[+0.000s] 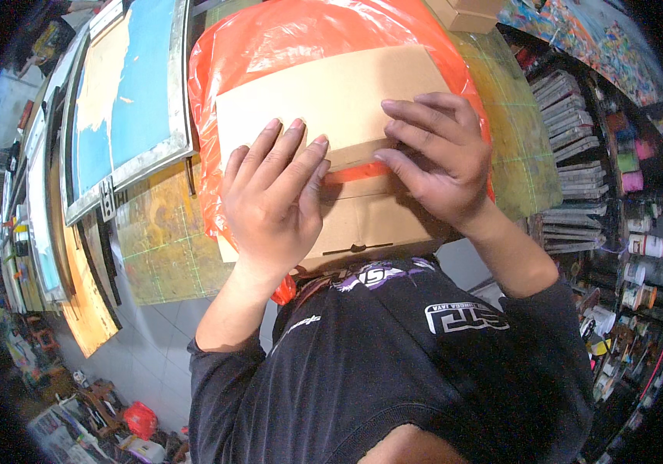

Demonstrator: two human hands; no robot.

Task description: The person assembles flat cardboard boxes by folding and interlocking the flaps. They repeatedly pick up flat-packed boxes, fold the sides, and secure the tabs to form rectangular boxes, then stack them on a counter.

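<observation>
A flat brown cardboard box lies on a crinkled orange plastic bag in front of me. My left hand rests on its near left part, fingers stretched out and apart. Over the right side of the box is my right hand, its fingers bent but spread, the thumb near the box's front edge. Neither hand grips anything. Closer to my body sits another brown cardboard piece with a dark slot along its near edge. A strip of orange plastic shows between the two, and my left hand partly covers both.
Beneath the bag is a yellowish table top with green grid lines. A framed blue and beige screen leans in from the left. More cardboard boxes stand at the far right, and stacked frames fill a rack beyond.
</observation>
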